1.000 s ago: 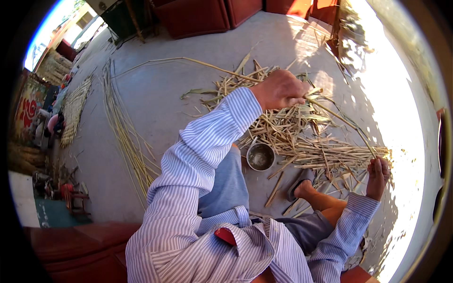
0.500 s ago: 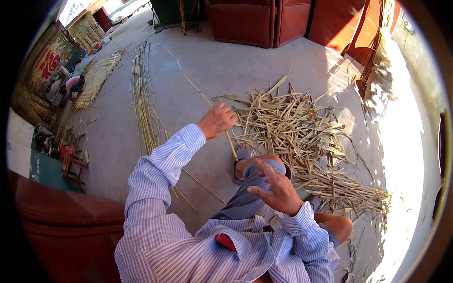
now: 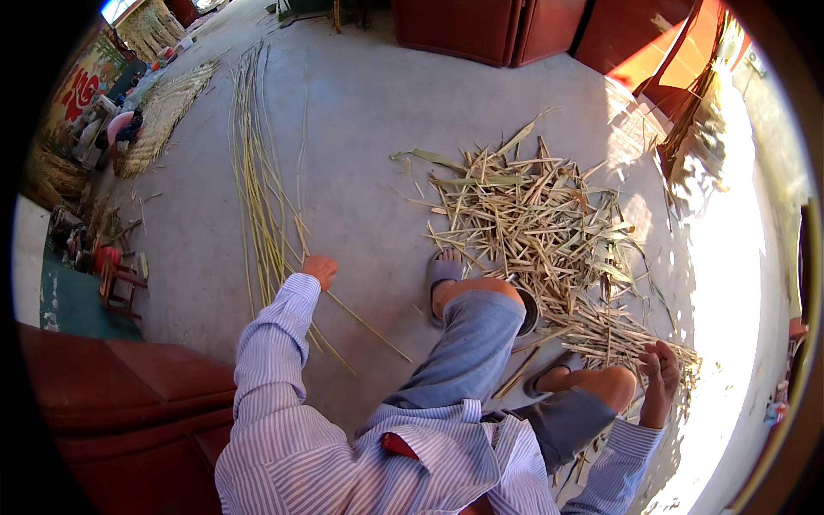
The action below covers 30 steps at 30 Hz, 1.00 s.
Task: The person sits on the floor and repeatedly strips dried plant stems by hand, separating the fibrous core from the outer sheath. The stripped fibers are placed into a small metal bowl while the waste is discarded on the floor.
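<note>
Under left hand (image 3: 321,269), long reed stalks (image 3: 257,189).

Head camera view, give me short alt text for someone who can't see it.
A seated person's left hand reaches down to long pale stalks laid on the concrete floor; the right hand rests beside a heap of cut stalk pieces.

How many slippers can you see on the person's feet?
2. One grey slipper is on the foot nearer the left hand, on bare concrete. The other slipper sits by the cut stalk pile, partly hidden by the leg.
</note>
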Available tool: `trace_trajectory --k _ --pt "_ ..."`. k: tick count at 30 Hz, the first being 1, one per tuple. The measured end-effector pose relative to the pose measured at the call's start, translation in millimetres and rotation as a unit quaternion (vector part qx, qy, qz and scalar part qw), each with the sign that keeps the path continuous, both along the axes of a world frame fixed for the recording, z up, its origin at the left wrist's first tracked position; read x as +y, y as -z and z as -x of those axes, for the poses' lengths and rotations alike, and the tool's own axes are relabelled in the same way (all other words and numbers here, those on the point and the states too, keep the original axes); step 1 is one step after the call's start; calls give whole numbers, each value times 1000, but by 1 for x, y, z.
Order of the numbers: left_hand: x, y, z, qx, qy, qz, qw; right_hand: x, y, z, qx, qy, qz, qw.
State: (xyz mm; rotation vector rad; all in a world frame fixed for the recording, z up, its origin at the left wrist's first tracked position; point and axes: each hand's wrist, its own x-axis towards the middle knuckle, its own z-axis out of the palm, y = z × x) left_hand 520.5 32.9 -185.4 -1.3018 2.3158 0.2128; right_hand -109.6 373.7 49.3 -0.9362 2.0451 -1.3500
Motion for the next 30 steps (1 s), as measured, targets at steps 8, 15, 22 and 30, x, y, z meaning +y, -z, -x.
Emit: trace_trajectory --k 8,15,22,30 --pt "-2 4 120 279 -26 29 960 72 49 57 -1 164 -36 986" --pt "18 -173 299 499 31 86 862 112 161 96 -70 285 -68 954" --pt "78 -219 457 504 177 1 845 124 273 104 -202 311 -106 923" --pt "102 27 496 257 164 -172 937 55 356 159 76 203 -372 902"
